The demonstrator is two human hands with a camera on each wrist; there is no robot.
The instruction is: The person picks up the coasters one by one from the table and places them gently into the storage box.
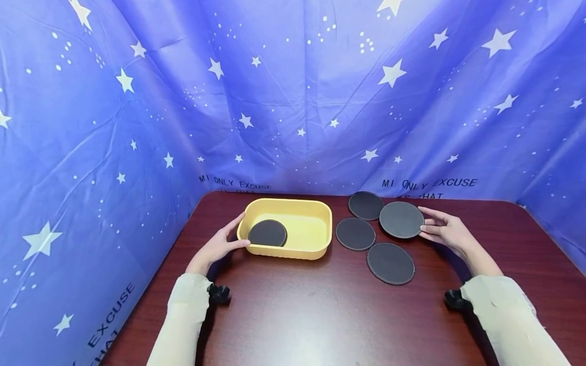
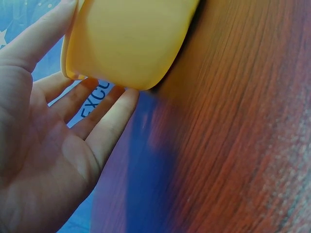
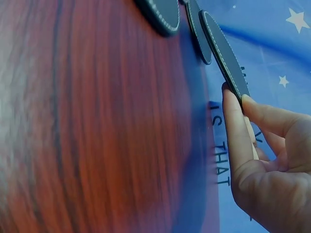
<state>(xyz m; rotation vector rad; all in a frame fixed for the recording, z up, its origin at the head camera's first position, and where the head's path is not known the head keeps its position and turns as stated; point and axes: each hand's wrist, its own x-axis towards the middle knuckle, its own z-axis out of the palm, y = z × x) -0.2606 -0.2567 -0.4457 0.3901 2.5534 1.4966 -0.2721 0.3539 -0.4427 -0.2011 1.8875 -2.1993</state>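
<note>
Held disc [image 1: 401, 219], dark and round with a stitched edge: pinched at its right side between the thumb and fingertips of the right hand [image 1: 448, 235], and shown almost edge-on in the right wrist view. Beside it, 3 similar pieces are laid on the table [image 1: 311, 315]: 1 back disc [image 1: 364, 205], 1 middle disc [image 1: 355, 234], 1 front disc [image 1: 390, 263]. Yellow container [image 1: 293, 252], rectangular with rounded corners: placed left of these, with 1 inner disc [image 1: 267, 234] in its left part. Its left end is grasped by the left hand [image 1: 217, 248], thumb at the near rim, fingers along the end wall. For good handling, it is judged that the pinch is best confined to the edge, firm but unstrained; that the held disc is best carried clear of its neighbours so that none is dragged; and that the container is best steadied without being tipped. Obscured: the near edge of the inner disc is hidden by the container wall, so flat or leaning cannot be told; the gap beneath the held disc cannot be judged; in the left wrist view the container is cut off at the top, and fingertips are partly concealed behind it.
</note>
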